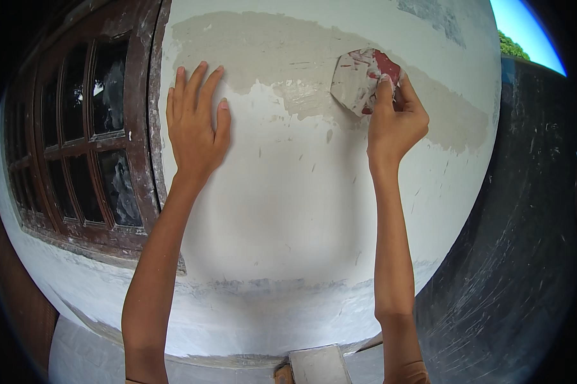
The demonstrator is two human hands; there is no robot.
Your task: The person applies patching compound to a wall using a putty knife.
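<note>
My right hand (397, 121) pinches a red putty spreader (357, 80), its flat face largely smeared with grey filler. The spreader lies against the white wall (282, 198), over a broad band of beige-grey putty (250, 48) that runs across the upper wall. Some of that putty looks wet and ragged along its lower edge, left of the spreader. My left hand (197, 125) rests on the wall with fingers spread, its fingertips on the putty band. Nothing is held in it.
A dark brown wooden window (83, 128) with small glass panes fills the left side. On the right stands a dark, streaked surface (506, 256). A pale flat block (319, 365) lies at the wall's foot, beside a small brown piece (284, 374).
</note>
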